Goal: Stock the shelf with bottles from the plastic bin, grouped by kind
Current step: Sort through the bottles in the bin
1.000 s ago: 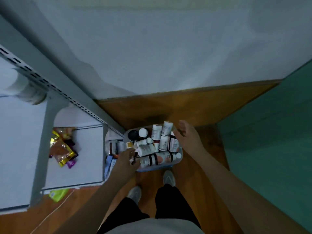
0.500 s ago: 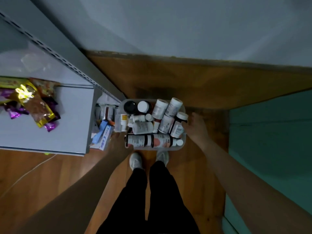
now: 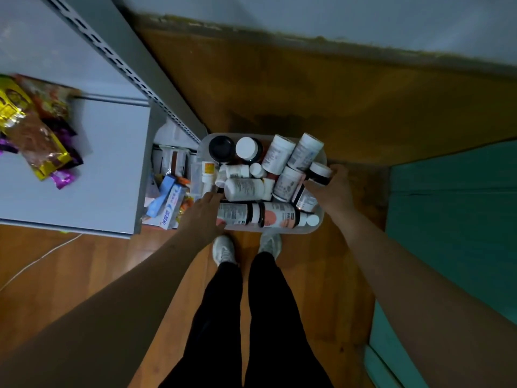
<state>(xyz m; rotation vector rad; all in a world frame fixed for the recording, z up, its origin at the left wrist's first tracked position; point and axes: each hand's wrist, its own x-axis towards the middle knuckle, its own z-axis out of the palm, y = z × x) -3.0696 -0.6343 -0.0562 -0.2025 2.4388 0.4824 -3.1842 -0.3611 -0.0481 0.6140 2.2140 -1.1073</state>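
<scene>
Plastic bin [image 3: 321, 219], two hands' fingers [image 3: 310, 187]

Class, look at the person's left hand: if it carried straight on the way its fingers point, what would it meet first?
Most likely the white bottle lying on its side in the clear plastic bin, just past the left hand; depth is unclear.

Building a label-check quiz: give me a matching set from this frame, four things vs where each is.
Things:
1. black-lidded jar
2. snack packets
3. left hand
4. right hand

Places:
A. on the upper shelf board
B. at the bin's right side, on a dark bottle
C. far-left corner of the plastic bin
D. at the bin's near-left corner

Pairs: 1-C, 2-A, 3-D, 4-B
</scene>
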